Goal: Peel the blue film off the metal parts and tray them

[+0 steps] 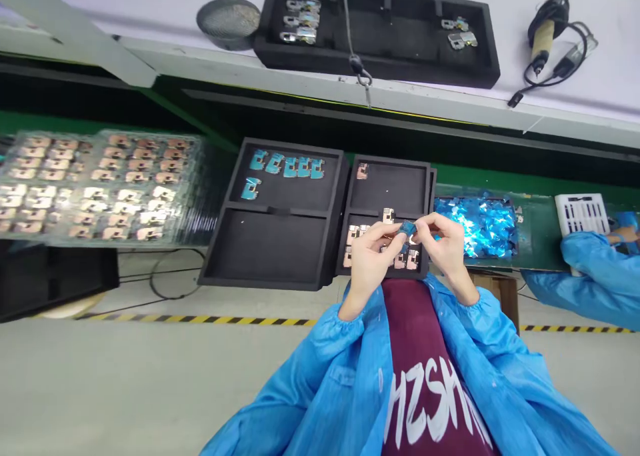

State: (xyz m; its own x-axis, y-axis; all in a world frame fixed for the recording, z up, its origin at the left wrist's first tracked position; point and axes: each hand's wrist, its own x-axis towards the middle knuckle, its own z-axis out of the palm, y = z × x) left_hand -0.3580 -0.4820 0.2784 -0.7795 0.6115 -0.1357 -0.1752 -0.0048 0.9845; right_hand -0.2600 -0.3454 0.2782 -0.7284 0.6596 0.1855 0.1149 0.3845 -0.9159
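Above the foam tray (385, 186), blue-filmed metal part (407, 229) clamped between both hands' fingers (423, 224)

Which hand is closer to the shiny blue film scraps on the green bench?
Right. The right hand is just beside the shiny blue film scraps; the left hand is farther away, on the right hand's far side.

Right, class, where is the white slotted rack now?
In the head view, the white slotted rack sits at the far right on the green bench, right of the heap of shiny blue film, with a co-worker's blue sleeve over its lower edge.
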